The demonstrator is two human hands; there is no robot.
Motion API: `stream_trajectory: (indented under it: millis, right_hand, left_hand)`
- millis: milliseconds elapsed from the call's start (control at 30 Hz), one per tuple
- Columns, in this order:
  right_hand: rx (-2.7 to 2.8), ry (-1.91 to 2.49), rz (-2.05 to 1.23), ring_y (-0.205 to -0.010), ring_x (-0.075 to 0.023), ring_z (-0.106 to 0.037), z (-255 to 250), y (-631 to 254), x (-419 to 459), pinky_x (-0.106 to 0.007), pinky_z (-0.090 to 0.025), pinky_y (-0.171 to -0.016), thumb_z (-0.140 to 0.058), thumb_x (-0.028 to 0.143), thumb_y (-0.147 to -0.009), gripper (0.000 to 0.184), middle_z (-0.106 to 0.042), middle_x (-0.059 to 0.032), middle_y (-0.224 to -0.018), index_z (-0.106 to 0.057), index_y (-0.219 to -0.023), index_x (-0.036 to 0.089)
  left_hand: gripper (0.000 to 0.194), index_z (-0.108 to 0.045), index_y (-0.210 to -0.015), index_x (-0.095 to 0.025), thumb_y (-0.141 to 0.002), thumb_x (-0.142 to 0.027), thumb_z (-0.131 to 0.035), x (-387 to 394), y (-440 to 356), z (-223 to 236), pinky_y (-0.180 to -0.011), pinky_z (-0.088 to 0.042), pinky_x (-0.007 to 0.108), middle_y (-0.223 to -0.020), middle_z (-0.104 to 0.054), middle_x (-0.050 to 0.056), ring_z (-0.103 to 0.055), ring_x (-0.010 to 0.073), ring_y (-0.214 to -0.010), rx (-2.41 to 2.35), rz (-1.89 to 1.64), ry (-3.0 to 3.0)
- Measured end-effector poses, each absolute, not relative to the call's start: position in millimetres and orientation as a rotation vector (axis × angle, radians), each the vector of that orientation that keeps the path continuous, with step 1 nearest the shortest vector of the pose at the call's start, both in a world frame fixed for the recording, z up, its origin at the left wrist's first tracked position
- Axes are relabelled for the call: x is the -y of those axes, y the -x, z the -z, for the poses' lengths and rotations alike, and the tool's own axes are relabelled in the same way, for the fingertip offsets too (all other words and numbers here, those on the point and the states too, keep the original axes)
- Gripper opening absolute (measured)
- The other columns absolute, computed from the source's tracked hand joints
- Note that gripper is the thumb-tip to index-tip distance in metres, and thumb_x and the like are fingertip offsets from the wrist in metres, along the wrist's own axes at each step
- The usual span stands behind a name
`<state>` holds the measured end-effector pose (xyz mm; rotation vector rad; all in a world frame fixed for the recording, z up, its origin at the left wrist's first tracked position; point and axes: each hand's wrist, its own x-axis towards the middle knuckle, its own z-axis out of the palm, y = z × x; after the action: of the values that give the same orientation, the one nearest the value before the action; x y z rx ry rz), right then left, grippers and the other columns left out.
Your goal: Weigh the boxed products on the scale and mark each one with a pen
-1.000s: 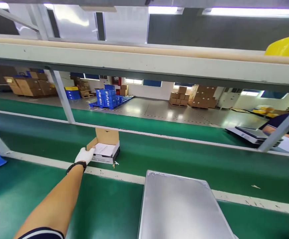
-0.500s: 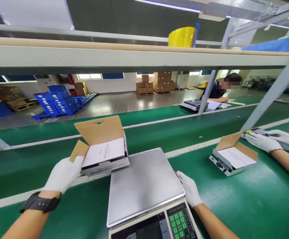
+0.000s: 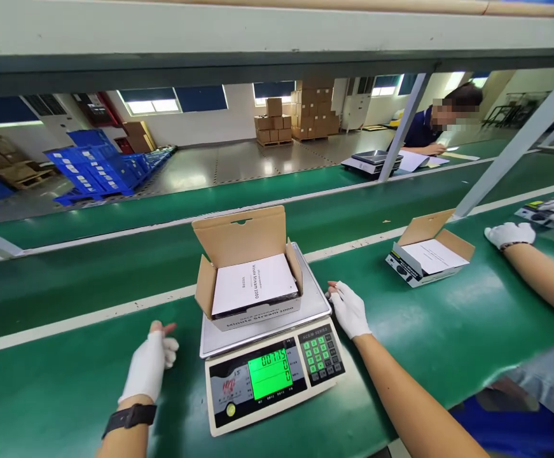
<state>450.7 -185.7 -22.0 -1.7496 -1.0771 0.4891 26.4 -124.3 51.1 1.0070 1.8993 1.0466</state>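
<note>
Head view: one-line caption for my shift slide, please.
Open cardboard box sits on a lit digital scale, gloved left hand and right hand resting empty beside it.

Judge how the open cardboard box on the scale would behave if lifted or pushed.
The box is probably light: thin cardboard. Its raised lid and side flaps would likely flex if grabbed. Pushed, it may slide on the scale's smooth metal platter rather than tip, being low and flat-bottomed.
</note>
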Motion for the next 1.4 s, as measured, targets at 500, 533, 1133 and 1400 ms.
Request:
stream_trajectory:
  millis: [500, 533, 1133, 1400]
  right_hand:
    - [1.019, 1.800, -0.476, -0.098, -0.0216, -0.060, 12, -444, 189, -0.033, -0.041, -0.093, -0.039, 0.055, -0.087, 0.056, -0.066, -0.0080, -0.103, -0.059, -0.121, 0.015]
    - [1.004, 1.813, -0.475, -0.095, -0.0226, -0.060, 12, -445, 190, -0.033, -0.042, -0.091, -0.039, 0.056, -0.086, 0.057, -0.067, -0.0088, -0.100, -0.062, -0.116, 0.014]
    - [1.498, 1.232, -0.435, -0.066, -0.0129, -0.053, -197, -320, 202, -0.023, -0.038, -0.065, -0.048, 0.038, -0.094, 0.026, -0.056, 0.0025, -0.068, -0.056, -0.078, 0.018]
    - [1.761, 1.380, -0.814, -0.064, -0.0134, -0.053, -184, -272, 162, -0.025, -0.036, -0.062, -0.047, 0.033, -0.091, 0.030, -0.060, 0.0001, -0.068, -0.055, -0.068, 0.017]
  left_hand:
    - [0.050, -0.062, -0.099, -0.012, -0.075, -0.054, -0.050, 140, -9, -12, -0.045, -0.047, 0.022, -0.068, -0.063, 0.005, -0.055, 0.0130, -0.049, -1.808, -1.053, -0.913]
    - [0.048, -0.062, -0.099, -0.012, -0.076, -0.053, -0.050, 140, -8, -11, -0.044, -0.047, 0.022, -0.068, -0.063, 0.005, -0.055, 0.0130, -0.049, -1.800, -1.057, -0.889]
    - [0.052, -0.057, -0.116, -0.022, -0.083, -0.061, -0.048, 146, -91, -151, -0.056, -0.044, 0.022, -0.076, -0.063, 0.002, -0.058, 0.0145, -0.061, -1.441, -1.107, -1.655]
    - [0.050, -0.050, -0.113, -0.013, -0.088, -0.053, -0.033, 148, -118, -124, -0.040, -0.043, 0.023, -0.054, -0.059, 0.003, -0.055, 0.0172, -0.042, -1.173, -1.069, -1.308]
